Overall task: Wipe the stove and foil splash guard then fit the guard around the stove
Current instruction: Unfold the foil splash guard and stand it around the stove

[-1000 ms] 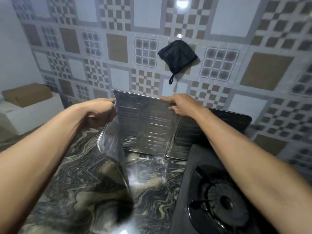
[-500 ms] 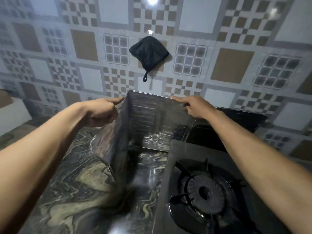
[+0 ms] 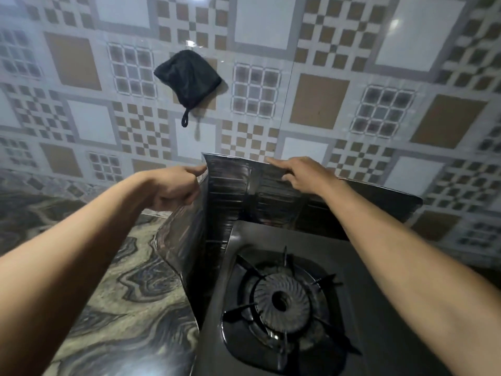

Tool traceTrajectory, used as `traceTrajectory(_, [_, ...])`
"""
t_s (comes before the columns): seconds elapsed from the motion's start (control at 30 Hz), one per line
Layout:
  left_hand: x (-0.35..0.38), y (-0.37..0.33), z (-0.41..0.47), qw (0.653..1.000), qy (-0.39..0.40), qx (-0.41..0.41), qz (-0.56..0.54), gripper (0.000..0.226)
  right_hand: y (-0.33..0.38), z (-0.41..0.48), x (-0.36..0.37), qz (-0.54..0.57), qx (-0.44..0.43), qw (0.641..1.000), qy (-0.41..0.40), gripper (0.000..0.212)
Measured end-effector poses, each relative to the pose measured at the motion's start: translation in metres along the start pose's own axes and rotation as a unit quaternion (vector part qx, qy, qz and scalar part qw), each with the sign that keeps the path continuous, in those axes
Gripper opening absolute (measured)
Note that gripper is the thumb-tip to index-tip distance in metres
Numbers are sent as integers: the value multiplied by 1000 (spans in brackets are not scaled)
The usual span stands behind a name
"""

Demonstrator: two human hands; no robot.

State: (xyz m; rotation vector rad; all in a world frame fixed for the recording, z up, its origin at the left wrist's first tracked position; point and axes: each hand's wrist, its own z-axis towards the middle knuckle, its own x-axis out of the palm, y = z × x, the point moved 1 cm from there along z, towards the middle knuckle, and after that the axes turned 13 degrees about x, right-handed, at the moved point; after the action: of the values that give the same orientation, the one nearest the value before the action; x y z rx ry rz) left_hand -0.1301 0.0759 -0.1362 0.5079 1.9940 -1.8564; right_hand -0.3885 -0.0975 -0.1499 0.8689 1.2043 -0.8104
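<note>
Holding foil splash guard (image 3: 233,191) upright, bent around back-left corner of stove (image 3: 336,270), with back panel between stove and tiled wall (image 3: 320,101) and side panel along stove's left edge on marble counter (image 3: 122,294). Pinching top corner fold with curled left hand (image 3: 173,185); clamping back panel's top edge with right hand (image 3: 301,175), index along edge, thumb in front.

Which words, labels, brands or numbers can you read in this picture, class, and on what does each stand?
None: no text shows on the guard, the stove, the tiles, the cloth or the counter.
</note>
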Motion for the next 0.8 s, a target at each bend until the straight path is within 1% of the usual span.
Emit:
traceTrajectory(0.13, [-1, -3, -5, 999, 5, -26, 24, 91, 22, 21, 14, 18, -52, 998, -6, 66])
traceTrajectory(0.27, [1, -5, -5, 998, -31, -44, 21, 95, 33, 32, 23, 32, -84, 995, -37, 65])
traceTrajectory(0.37, [8, -6, -2, 996, -67, -49, 25, 91, 22, 32, 23, 33, -95, 994, -48, 69])
traceTrajectory(0.47, [24, -15, 6, 996, -87, -27, -14, 86, -5, 27, 18, 66, -95, 993, -34, 62])
traceTrajectory(0.5, [31, -18, 10, 996, -86, -18, -18, 84, -17, 24, 17, 70, -93, 993, -34, 60])
traceTrajectory(0.57, [44, -26, 14, 997, -75, -7, 8, 81, -41, 17, 12, 56, -81, 995, -26, 63])
traceTrajectory(0.67, [59, -34, 18, 998, -57, 5, 34, 69, -67, 9, 5, 37, -48, 998, -11, 67])
traceTrajectory(0.73, [67, -33, 18, 997, -48, 14, 55, 71, -72, 6, 1, 22, -36, 999, -11, 67])
traceTrajectory(0.8, [72, -29, 13, 995, -30, 22, 93, 78, -65, 5, -1, 1, -50, 998, -27, 70])
